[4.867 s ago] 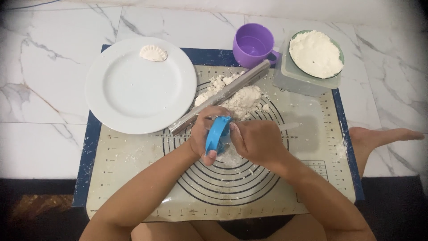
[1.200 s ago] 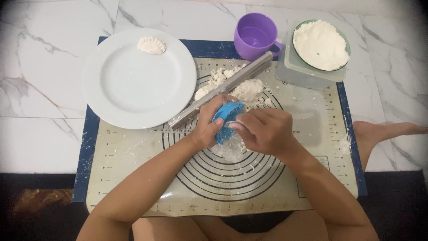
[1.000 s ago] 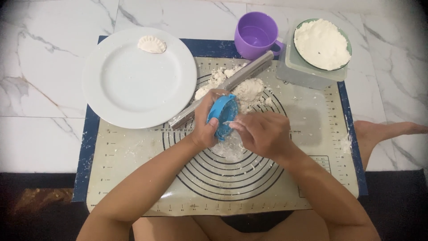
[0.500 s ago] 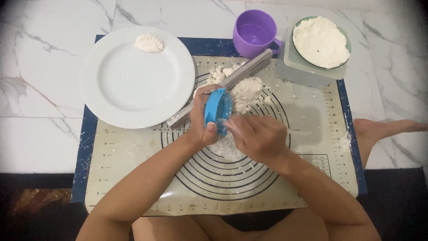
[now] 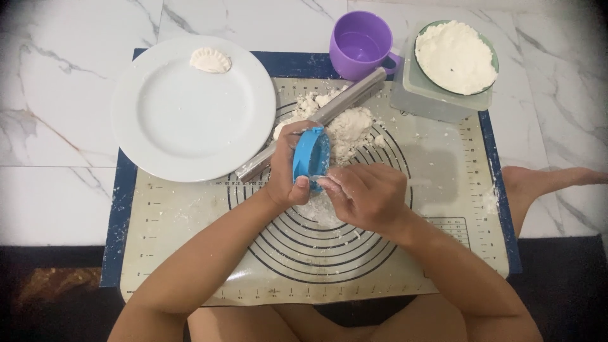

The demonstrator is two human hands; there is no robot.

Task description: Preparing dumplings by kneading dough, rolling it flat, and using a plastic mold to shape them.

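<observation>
A white marble-veined tiled floor (image 5: 57, 114) fills the view, with a dark strip along the near edge. On it lies a beige baking mat (image 5: 443, 209) with a dark blue border, printed with concentric circles and ruler marks along its sides; flour dusts its middle. The person sits at its near edge, a bare foot (image 5: 544, 183) resting on the tile just off the mat's right side.

A large white plate (image 5: 190, 120) overlaps the mat's far left corner, with one folded, crimped dumpling (image 5: 210, 60) near its far rim. At the far right a pale kitchen scale (image 5: 437, 101) carries a green-rimmed bowl of flour (image 5: 456, 57). A purple mug (image 5: 360, 45) stands just left of it. A steel rolling pin (image 5: 316, 123) lies diagonally from the mug toward the plate, beside a loose heap of flour (image 5: 348, 126).

Over the circles' centre, the left hand (image 5: 285, 174) grips a blue dumpling press (image 5: 310, 158), fingers wrapped around it, thumb on its near edge. The right hand (image 5: 364, 196) is curled, its floury fingertips pinching at the press's rim.

Open mat remains at the right and along the near side; the left tiles are bare.
</observation>
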